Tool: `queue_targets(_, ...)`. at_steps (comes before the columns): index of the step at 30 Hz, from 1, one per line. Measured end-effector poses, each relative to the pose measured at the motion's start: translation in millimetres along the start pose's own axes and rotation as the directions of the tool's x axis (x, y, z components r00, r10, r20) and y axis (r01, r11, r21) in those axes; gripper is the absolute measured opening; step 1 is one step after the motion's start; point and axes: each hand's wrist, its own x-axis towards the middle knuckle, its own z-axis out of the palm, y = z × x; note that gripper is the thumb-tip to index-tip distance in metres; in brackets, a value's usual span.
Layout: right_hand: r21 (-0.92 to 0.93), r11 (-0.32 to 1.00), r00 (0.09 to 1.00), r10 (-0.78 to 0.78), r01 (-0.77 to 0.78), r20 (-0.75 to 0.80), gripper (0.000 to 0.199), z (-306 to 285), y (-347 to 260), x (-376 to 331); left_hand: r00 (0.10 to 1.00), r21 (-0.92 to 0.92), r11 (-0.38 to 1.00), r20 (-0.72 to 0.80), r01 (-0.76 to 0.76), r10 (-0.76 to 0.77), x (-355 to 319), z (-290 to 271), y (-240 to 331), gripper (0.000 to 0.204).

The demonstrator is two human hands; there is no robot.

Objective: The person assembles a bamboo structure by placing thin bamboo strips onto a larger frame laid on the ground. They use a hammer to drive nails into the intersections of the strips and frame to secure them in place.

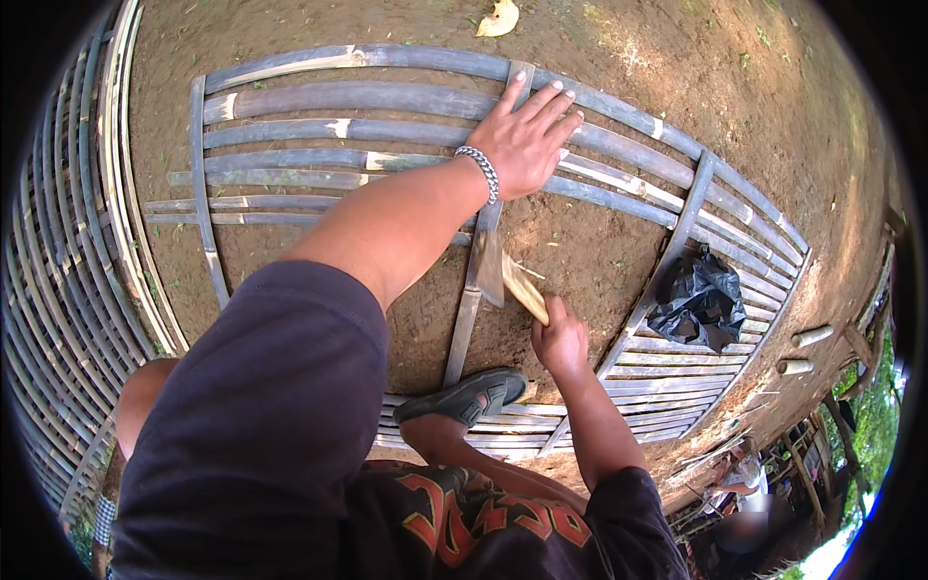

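My left hand [527,135] lies flat with its fingers spread on the far slats of a bamboo lattice panel [416,101], over the top of a crosspiece. A chain bracelet [480,172] circles that wrist. Below it, my right hand [561,333] is closed around the pale handle of a wood-handled tool [523,290]. The tool's head is smeared by motion beside the middle crosspiece [462,333], so its kind is unclear. My foot in a dark shoe [464,396] rests on the panel's near slats, at the lower end of that crosspiece.
A crumpled black plastic bag [701,302] lies on the panel's right section. Another bamboo slat panel [58,290] stretches along the left. Two short bamboo pieces [812,336] lie on the bare soil at right. Another person [744,483] is at the lower right. A yellow leaf [498,17] lies at the top.
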Motion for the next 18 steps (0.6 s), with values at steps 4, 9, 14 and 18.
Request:
queue_targets(4, 0.125, 0.948, 0.954, -0.282, 0.293, -0.102, 0.032, -11, -12, -3, 1.0, -0.009, 1.0, -0.007, -0.004, 0.004, -4, 2, -1, 0.058)
queue_targets(9, -0.013, 0.997, 0.993, -0.079, 0.078, -0.091, 0.039, 4, 2, -4, 1.0, -0.018, 1.0, -0.006, -0.016, 0.016, 0, 3, -1, 0.059)
queue_targets(14, 0.092, 0.96, 0.962, -0.254, 0.263, -0.097, 0.035, -8, -13, -4, 1.0, 0.008, 1.0, -0.026, 0.007, -0.006, -3, 3, -2, 0.058)
queue_targets(18, -0.061, 0.996, 0.998, 0.059, -0.062, -0.035, 0.04, 9, 0, -1, 1.0, -0.001, 1.0, -0.002, -0.017, 0.017, 2, 4, 1, 0.059)
